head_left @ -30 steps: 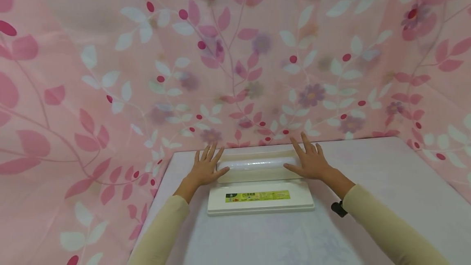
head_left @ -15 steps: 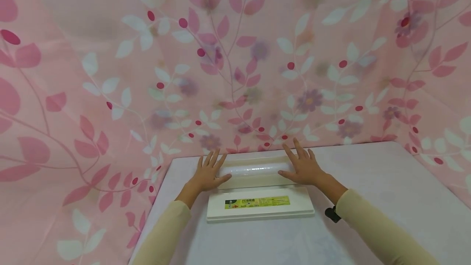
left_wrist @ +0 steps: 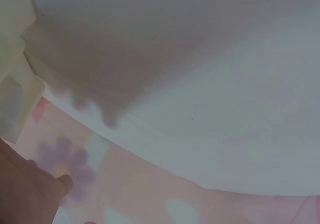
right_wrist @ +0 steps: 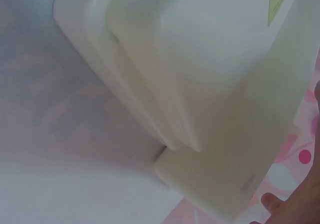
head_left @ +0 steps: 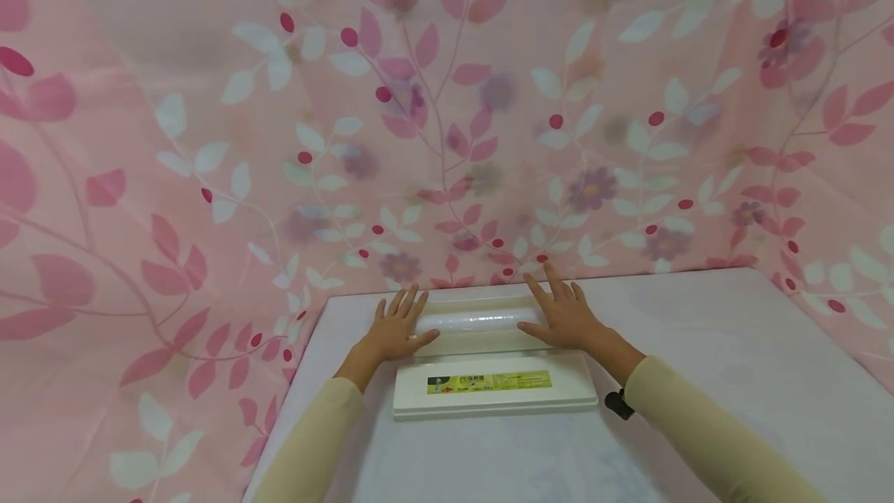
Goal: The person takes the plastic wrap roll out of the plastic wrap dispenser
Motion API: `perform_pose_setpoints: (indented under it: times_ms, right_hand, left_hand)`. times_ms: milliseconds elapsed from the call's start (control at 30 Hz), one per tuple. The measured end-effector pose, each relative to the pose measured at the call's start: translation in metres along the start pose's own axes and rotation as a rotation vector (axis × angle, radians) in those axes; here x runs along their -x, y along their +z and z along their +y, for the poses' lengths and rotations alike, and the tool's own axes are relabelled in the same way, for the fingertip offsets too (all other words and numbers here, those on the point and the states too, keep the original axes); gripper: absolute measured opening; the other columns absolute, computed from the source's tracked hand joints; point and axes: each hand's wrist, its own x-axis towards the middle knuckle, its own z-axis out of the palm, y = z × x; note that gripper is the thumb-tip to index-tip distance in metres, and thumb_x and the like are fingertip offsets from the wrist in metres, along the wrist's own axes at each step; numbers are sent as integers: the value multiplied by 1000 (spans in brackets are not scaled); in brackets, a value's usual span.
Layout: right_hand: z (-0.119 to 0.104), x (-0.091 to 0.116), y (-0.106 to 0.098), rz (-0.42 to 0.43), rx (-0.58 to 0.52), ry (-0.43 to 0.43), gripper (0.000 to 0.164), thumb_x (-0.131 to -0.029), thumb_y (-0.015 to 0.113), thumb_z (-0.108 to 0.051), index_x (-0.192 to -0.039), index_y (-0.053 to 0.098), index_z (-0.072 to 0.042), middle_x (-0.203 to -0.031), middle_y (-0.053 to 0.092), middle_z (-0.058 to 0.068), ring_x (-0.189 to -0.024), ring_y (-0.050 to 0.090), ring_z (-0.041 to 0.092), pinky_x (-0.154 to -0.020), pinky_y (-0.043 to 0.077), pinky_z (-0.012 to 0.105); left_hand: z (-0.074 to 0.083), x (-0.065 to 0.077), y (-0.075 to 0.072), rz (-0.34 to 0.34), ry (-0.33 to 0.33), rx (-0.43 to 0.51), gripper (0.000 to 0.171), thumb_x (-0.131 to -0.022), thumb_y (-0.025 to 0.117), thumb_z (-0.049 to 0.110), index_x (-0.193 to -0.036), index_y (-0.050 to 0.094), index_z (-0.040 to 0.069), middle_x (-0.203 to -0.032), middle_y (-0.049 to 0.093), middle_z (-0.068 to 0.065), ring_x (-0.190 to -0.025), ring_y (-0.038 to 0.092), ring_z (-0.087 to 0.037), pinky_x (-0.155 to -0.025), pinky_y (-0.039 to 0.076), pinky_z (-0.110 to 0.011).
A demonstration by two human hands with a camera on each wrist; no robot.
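A roll of cling film (head_left: pixel 482 321) lies in a long, cream-white plastic box (head_left: pixel 475 345) near the table's far edge. Over the box's left end my left hand (head_left: pixel 393 334) spreads its fingers, thumb pointing inward along the roll. My right hand (head_left: pixel 569 320) is spread the same way over the right part, its thumb overlapping the roll. Directly in front of the box sits its white lid (head_left: pixel 496 404) with a yellow-green label (head_left: pixel 489 383). In the right wrist view the lid (right_wrist: pixel 215 49) overlaps the box wall (right_wrist: pixel 215 184), and the right hand (right_wrist: pixel 297 196) shows at the lower right.
A pale cloth covers the table (head_left: pixel 698 332). A pink floral curtain (head_left: pixel 447 138) hangs right behind its far edge and continues along both sides. A small black device (head_left: pixel 618 404) is worn at the right wrist.
My right hand has slid left along the box, its thumb now farther over the roll. The left hand has barely moved. The head view has shifted slightly; the lid remains in place.
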Motion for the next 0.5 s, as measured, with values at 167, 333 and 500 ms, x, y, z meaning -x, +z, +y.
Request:
perform_pose_setpoints:
  times_ms: [167,333,500]
  right_hand:
    - [-1,0,0,1,26,5,97,-88,61,-61,-159,14,-16,-163,2,27,-145,24,47,-112,18,72]
    - [-3,-4,0,-3,23,12,96,-88,61,-61,-159,15,-14,-163,0,26,-145,25,47,-111,19,71]
    - [-7,-6,2,-10,7,15,95,-88,61,-60,-159,16,-14,-163,2,26,-146,23,47,-111,21,71]
  left_hand:
    - [-2,-2,2,-18,-6,33,91,-94,37,72,-161,5,19,-168,3,-7,-154,3,-33,-118,6,-64]
    - [-2,-1,-1,-38,-3,68,91,-94,37,71,-160,6,17,-168,5,-8,-154,3,-33,-119,6,-64]
    - [1,0,-4,-49,-3,98,90,-95,40,69,-160,10,15,-168,7,-7,-154,6,-34,-118,8,-65]
